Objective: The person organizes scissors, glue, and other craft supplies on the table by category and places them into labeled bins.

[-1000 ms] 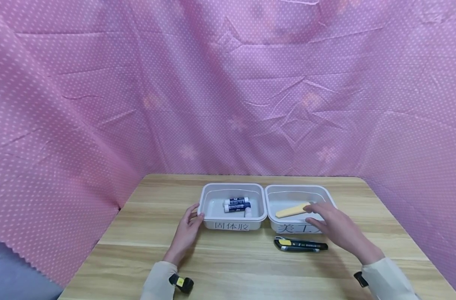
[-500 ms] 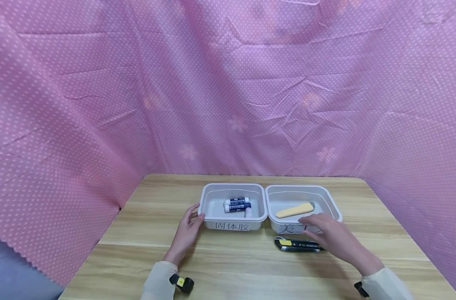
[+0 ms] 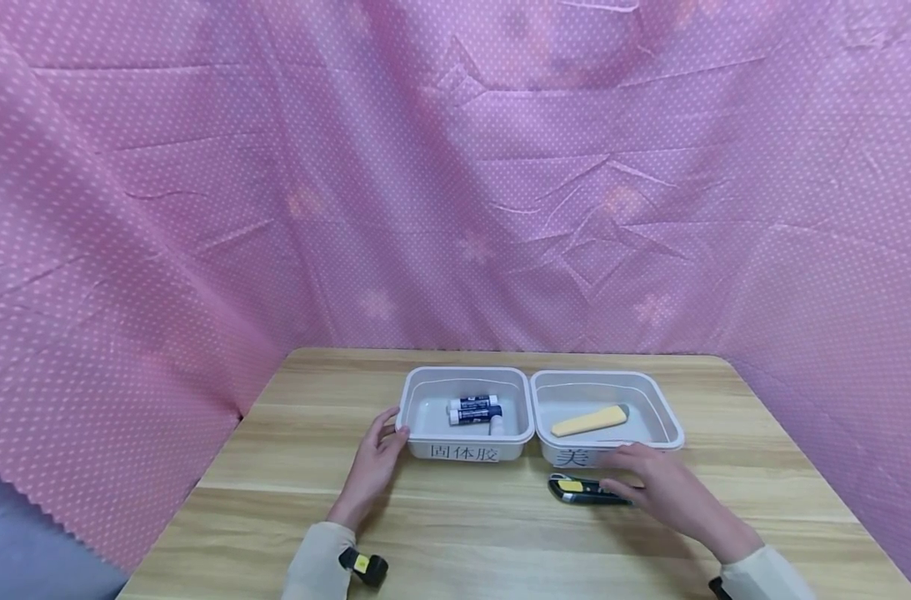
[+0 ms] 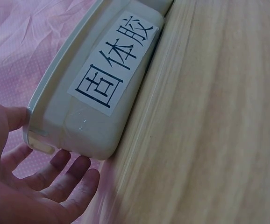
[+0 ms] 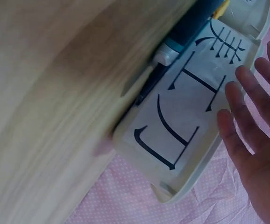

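Observation:
My left hand point(image 3: 371, 471) grips the left front corner of a white plastic box point(image 3: 518, 450), its thumb at the rim and its fingers along the side. Glue sticks point(image 3: 474, 414) lie in that box. My right hand point(image 3: 668, 487) is held above a black and yellow utility knife point(image 3: 586, 490) on the table, its fingers apart and holding nothing. In the right wrist view these fingers spread beside the second white box point(image 5: 191, 172), and the utility knife point(image 5: 191, 30) lies along its labelled front. A yellow utility knife point(image 3: 590, 420) rests inside the second box point(image 3: 680, 433).
Both boxes stand side by side on a wooden table point(image 3: 470, 542), each with a paper label in front. A pink dotted cloth point(image 3: 455, 183) hangs behind and at both sides of the table.
My right hand has drawn back from the second box, leaving the yellow utility knife in it, and come down over the black one. The left hand has stayed in place.

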Demonstrator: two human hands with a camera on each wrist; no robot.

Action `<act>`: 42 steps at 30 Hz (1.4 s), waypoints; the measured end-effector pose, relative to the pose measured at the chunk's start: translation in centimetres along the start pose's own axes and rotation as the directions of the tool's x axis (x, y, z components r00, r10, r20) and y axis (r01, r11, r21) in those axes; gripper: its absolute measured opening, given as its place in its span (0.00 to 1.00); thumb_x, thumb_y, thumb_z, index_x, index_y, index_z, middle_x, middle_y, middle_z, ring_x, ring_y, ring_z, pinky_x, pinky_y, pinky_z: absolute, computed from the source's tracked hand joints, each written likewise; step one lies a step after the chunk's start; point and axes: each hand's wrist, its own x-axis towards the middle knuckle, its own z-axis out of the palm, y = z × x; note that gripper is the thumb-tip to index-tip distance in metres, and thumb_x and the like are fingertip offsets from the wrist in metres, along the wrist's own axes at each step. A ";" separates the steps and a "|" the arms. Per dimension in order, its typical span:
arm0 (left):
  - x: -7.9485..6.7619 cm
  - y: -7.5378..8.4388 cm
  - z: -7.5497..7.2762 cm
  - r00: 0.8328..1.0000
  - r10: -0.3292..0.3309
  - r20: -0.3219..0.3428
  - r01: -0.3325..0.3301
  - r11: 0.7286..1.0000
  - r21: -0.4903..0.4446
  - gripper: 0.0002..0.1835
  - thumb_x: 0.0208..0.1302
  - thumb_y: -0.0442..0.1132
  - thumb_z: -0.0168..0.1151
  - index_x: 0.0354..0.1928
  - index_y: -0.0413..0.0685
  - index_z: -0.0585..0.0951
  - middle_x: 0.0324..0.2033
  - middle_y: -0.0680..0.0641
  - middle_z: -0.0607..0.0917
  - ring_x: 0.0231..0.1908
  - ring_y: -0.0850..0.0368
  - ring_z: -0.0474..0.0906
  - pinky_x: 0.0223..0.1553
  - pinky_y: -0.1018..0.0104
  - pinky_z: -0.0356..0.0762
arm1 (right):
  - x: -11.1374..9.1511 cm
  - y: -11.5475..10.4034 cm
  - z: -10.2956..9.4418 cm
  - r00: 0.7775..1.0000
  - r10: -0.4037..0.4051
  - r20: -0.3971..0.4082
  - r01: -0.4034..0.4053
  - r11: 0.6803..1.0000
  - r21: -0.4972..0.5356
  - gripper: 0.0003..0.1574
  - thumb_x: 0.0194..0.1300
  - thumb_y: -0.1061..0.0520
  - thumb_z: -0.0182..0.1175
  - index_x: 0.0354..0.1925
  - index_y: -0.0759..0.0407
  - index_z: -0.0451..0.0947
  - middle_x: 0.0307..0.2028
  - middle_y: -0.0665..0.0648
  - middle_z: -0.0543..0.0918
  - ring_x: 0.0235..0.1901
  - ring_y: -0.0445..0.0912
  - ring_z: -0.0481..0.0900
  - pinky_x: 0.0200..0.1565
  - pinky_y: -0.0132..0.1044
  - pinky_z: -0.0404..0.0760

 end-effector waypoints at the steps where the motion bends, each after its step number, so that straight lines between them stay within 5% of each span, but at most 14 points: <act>1: 0.0 0.0 0.0 1.000 0.000 0.000 0.000 1.000 0.002 0.32 0.78 0.52 0.56 0.78 0.56 0.62 0.67 0.37 0.74 0.67 0.39 0.74 0.70 0.44 0.69 | 0.0 0.0 0.1 1.000 0.003 0.015 -0.003 1.000 0.006 0.20 0.57 0.51 0.76 0.49 0.49 0.87 0.47 0.47 0.89 0.48 0.44 0.86 0.49 0.46 0.87; 10: 0.1 0.1 0.0 1.000 0.000 -0.001 0.000 1.000 -0.009 0.29 0.79 0.48 0.54 0.77 0.57 0.62 0.67 0.38 0.74 0.67 0.40 0.74 0.71 0.44 0.69 | -0.4 -0.1 0.8 0.984 0.047 0.170 -0.054 0.998 0.039 0.24 0.62 0.48 0.73 0.56 0.49 0.84 0.52 0.48 0.87 0.52 0.50 0.85 0.55 0.54 0.83; 24: -0.1 0.1 0.0 1.000 0.005 0.000 -0.005 1.000 -0.005 0.30 0.78 0.48 0.56 0.78 0.55 0.62 0.66 0.37 0.75 0.67 0.38 0.74 0.70 0.43 0.69 | -0.3 0.6 1.5 0.979 0.000 0.203 -0.004 1.000 0.023 0.25 0.56 0.54 0.75 0.53 0.48 0.85 0.49 0.44 0.86 0.49 0.45 0.84 0.53 0.48 0.84; 42: 0.0 0.1 0.0 1.000 0.009 0.001 -0.009 1.000 -0.005 0.30 0.79 0.49 0.55 0.78 0.54 0.62 0.66 0.37 0.75 0.66 0.39 0.74 0.70 0.44 0.70 | 0.5 0.5 1.7 0.946 0.027 0.323 -0.042 0.998 0.037 0.30 0.54 0.58 0.76 0.57 0.51 0.83 0.53 0.53 0.86 0.52 0.52 0.84 0.56 0.53 0.83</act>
